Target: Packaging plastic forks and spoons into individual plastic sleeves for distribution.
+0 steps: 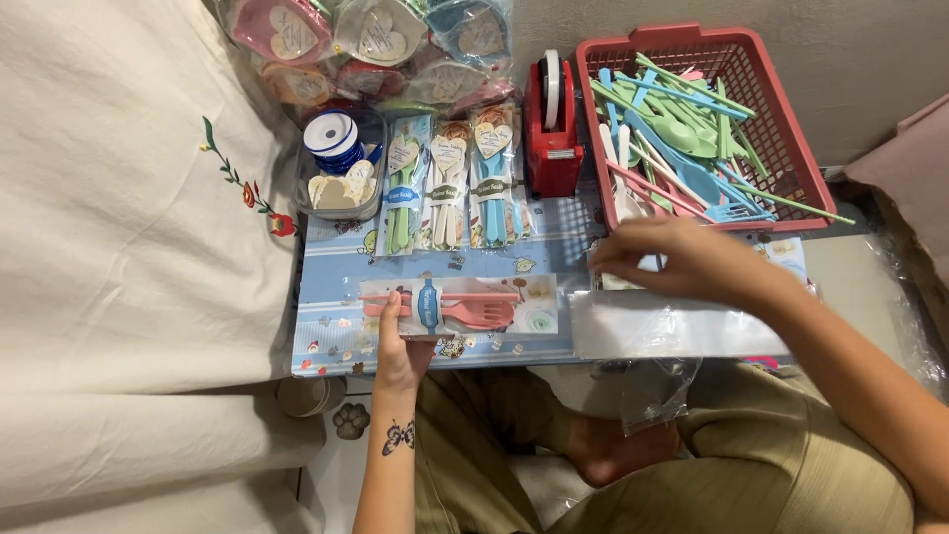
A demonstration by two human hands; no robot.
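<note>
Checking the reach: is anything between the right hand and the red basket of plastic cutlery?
Nothing visible. The right hand rests on clear bags right at the red basket front rim; only cutlery lies beyond.

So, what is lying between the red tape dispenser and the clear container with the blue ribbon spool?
In the head view, three wrapped cutlery sets lie side by side between the red tape dispenser and the clear container: one green, one white, one blue.
</note>
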